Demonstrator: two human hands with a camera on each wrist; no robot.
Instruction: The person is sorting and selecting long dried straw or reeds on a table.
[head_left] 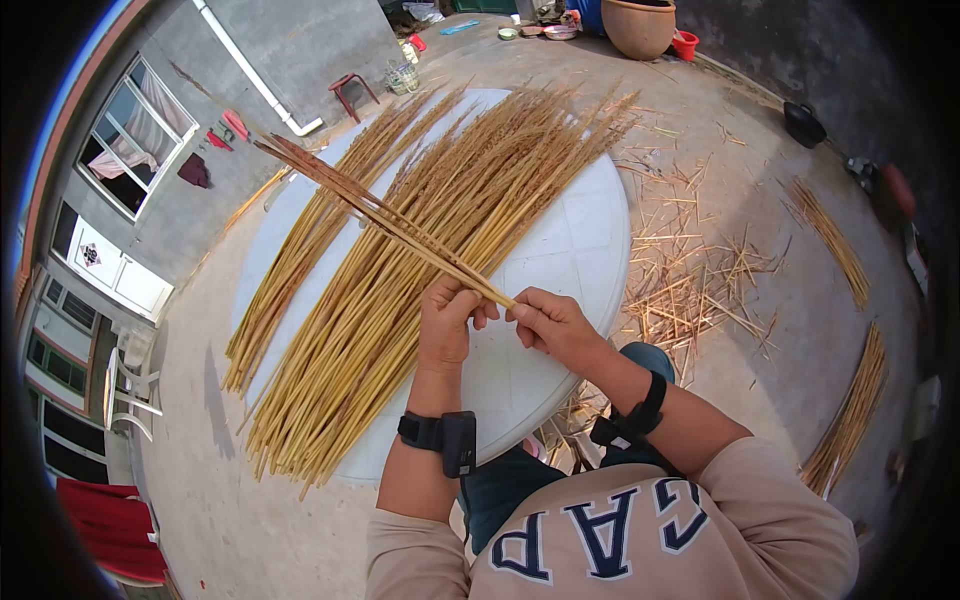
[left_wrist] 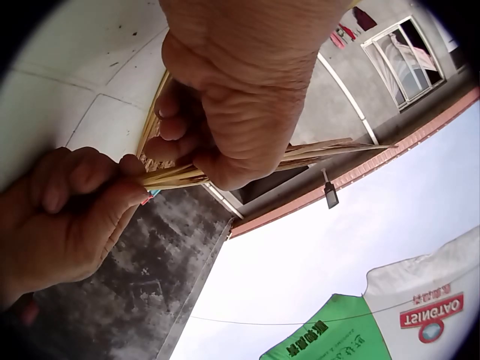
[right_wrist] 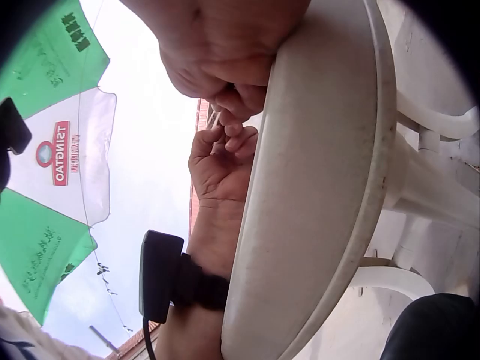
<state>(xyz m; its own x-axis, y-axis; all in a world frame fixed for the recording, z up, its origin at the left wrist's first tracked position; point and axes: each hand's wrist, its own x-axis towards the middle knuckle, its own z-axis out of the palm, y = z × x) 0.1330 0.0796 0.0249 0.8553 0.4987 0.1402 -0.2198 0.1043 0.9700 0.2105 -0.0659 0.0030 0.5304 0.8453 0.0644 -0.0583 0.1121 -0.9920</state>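
In the head view a few long stalks [head_left: 425, 246] run from the upper left down to both hands above the table's near part. My left hand [head_left: 447, 322] grips them with curled fingers, a little up from their cut ends. My right hand [head_left: 560, 325] pinches the ends between thumb and fingers. In the left wrist view the left hand [left_wrist: 240, 97] and right hand [left_wrist: 75, 214] hold the stalks [left_wrist: 176, 177] close together. Many more stalks [head_left: 370, 320] with feathery heads lie across the round white table [head_left: 575, 235], a smaller group [head_left: 290, 270] to their left.
Loose straw bits [head_left: 690, 290] litter the ground right of the table. Two bundles [head_left: 840, 410] lie farther right. A large clay pot [head_left: 638, 28] and a red bucket [head_left: 685, 45] stand beyond the table, a small stool [head_left: 352, 95] near the wall. A parasol [right_wrist: 94, 150] shows overhead.
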